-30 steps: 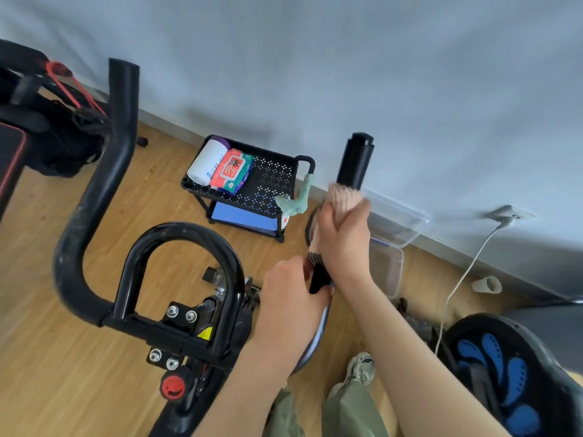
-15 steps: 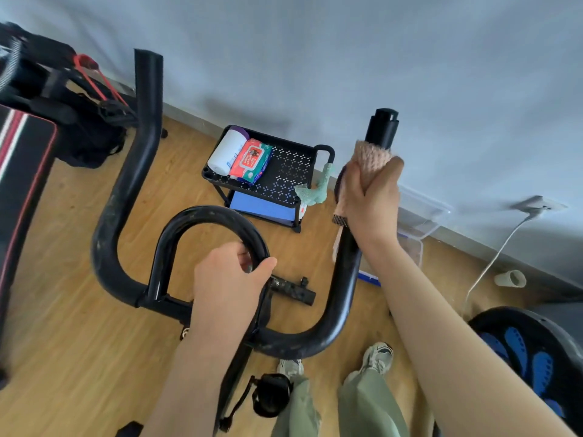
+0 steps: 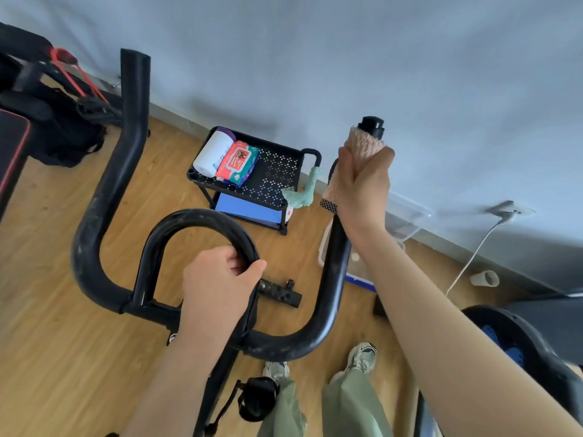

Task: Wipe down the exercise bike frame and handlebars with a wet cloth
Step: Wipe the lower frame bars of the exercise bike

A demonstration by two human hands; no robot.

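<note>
The black exercise bike handlebars [image 3: 107,197] fill the middle of the view, with an inner loop bar [image 3: 176,222] and two upright ends. My right hand [image 3: 362,184] is closed around a pink cloth [image 3: 364,141] wrapped on the right upright bar, just below its black end cap [image 3: 372,124]. My left hand [image 3: 220,288] grips the right side of the inner loop bar. The bike's lower frame is mostly hidden under my arms.
A small black cart [image 3: 280,171] by the wall holds a paper roll [image 3: 214,152], a wipes pack [image 3: 238,162] and a green cloth [image 3: 301,192]. A clear plastic bin [image 3: 407,216] stands behind the right bar. A wall socket with cable [image 3: 504,212], a black bag [image 3: 56,134] and wooden floor surround the bike.
My right hand has slid the pink cloth up the right bar toward its end cap. My left hand moved from the bar's base to the inner loop. The view shifted.
</note>
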